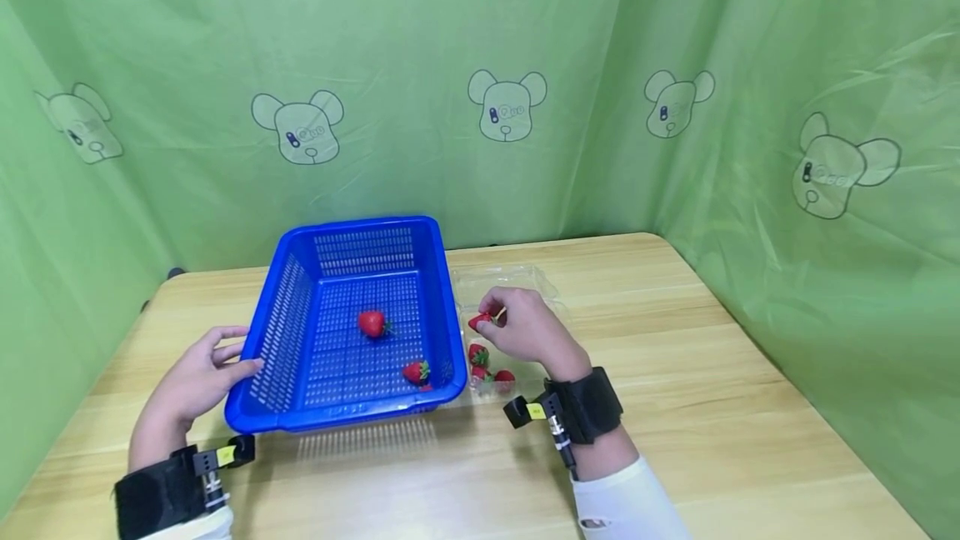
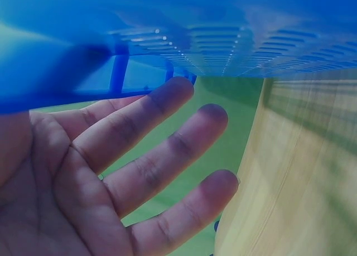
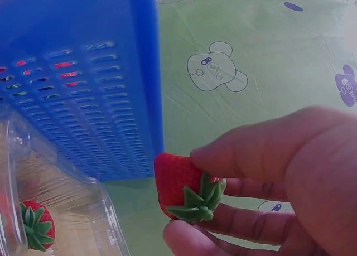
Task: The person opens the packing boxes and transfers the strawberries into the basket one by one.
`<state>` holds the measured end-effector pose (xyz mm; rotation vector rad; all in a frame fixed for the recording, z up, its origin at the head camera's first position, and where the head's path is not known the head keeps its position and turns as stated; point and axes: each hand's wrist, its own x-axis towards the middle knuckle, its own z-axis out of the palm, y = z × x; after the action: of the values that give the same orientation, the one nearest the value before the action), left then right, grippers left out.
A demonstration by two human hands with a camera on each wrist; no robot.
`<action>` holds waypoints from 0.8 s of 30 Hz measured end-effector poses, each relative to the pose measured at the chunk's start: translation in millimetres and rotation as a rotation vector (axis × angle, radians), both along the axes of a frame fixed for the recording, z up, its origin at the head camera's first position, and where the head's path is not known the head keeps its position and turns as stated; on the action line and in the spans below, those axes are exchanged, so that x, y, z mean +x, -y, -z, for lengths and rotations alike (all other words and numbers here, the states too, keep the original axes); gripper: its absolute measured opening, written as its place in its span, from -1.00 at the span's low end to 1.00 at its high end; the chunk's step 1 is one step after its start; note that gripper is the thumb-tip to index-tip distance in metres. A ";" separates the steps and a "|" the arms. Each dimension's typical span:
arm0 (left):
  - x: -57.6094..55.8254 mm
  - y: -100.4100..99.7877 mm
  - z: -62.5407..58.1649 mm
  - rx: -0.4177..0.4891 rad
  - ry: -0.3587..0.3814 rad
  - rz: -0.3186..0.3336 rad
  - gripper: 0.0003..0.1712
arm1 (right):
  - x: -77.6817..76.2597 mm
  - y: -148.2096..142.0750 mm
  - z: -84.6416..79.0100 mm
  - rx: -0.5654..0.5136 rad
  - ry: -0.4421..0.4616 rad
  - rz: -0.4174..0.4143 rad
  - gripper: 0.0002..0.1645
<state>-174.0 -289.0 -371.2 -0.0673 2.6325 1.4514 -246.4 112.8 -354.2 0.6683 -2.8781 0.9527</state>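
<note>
My right hand (image 1: 528, 327) pinches a red strawberry (image 3: 181, 183) with green leaves between thumb and fingers, just above an open clear plastic box (image 1: 517, 273). Inside the box lie several more strawberries (image 1: 477, 354). At the left, my left hand (image 1: 197, 377) holds the rim of a blue plastic basket (image 1: 330, 419), thumb over the rim and index finger under it. The other fingers (image 2: 167, 155) spread loosely below. A strawberry (image 1: 372, 323) sits mid-basket; another strawberry (image 1: 415, 372) lies in its near right corner, with a bit of red partly hidden beside it.
The basket and box stand side by side on a wooden table (image 1: 712, 390). Behind and beside the table hangs a green curtain (image 1: 405, 65) with bear-head prints. The basket's right wall (image 3: 95, 100) rises right next to the box.
</note>
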 end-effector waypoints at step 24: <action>1.7 -1.3 -1.1 -0.007 -0.001 -0.002 -0.29 | 5.6 4.1 -5.0 -0.027 -0.032 -0.032 -0.93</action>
<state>-172.3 -287.7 -370.1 -0.0702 2.6391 1.4436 -240.8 108.7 -349.2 0.7224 -2.8294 0.9739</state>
